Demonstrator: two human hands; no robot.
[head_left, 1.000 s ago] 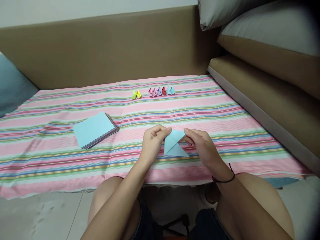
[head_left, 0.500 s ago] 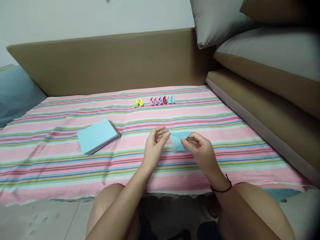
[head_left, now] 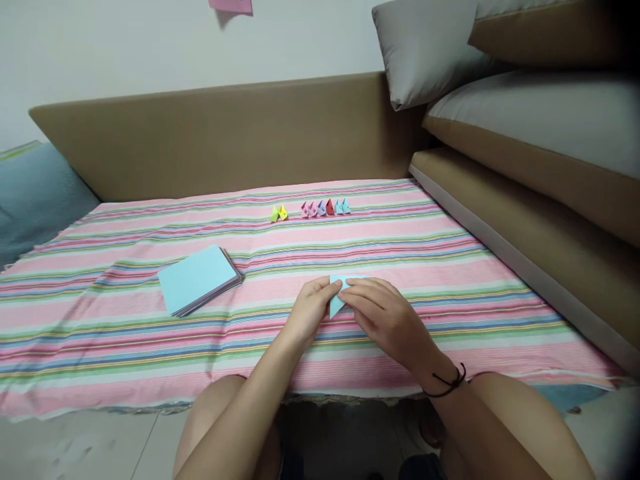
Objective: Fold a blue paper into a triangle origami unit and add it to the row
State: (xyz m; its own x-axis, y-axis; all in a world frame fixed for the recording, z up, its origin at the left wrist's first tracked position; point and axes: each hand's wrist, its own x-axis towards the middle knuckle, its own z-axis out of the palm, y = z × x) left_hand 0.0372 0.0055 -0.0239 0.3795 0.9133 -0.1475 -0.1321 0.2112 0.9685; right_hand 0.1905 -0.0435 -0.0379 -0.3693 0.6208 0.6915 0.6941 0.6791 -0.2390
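A light blue sheet of paper (head_left: 335, 307), folded into a triangle, lies between my two hands above the striped cloth. My left hand (head_left: 315, 303) pinches its left corner, thumb on top. From the right, the fingers of my right hand (head_left: 383, 310) press along the fold and cover much of the paper. Farther back on the cloth stand small folded paper pieces: a yellow pair (head_left: 279, 213) and a row in pink, purple, red and blue (head_left: 325, 209). A stack of paper (head_left: 200, 280) with a light blue top sheet rests to the left.
The striped cloth (head_left: 125, 347) covers the seat in front of my knees. A brown backrest (head_left: 225, 143) runs along the back. Stacked cushions (head_left: 525, 173) rise at the right, and a blue pillow (head_left: 40, 200) leans at the left. A pink paper (head_left: 231, 5) is on the wall.
The blue paper has gone from an open, creased square to a folded triangle. My right hand has moved left over it, its fingers now flatter. The view has tilted up slightly.
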